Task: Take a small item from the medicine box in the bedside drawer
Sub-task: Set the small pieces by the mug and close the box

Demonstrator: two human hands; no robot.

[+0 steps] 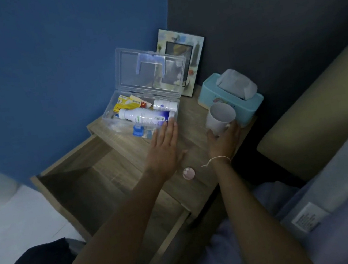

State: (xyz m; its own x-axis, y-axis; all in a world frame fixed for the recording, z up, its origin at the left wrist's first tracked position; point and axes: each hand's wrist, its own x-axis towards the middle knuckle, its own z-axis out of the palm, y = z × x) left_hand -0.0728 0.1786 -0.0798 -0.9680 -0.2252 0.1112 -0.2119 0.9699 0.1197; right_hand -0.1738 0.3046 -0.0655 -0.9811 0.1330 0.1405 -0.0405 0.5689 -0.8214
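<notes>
Left hand [165, 143] lying flat, fingers spread, empty, touching near edge of medicine box [142, 114] at frame centre. Contents lying just beyond fingertips; white bottle [144, 116] running crosswise. Right hand [224, 138] gripping cup [220, 118], probably farther.

Picture frame [188, 48] leaning against the wall, teal tissue box [212, 92], white cup [221, 118], small pink round object [188, 173]

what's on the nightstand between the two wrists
In the head view, a small round pink item lies on the nightstand top, between the left hand and right hand wrists.
</notes>
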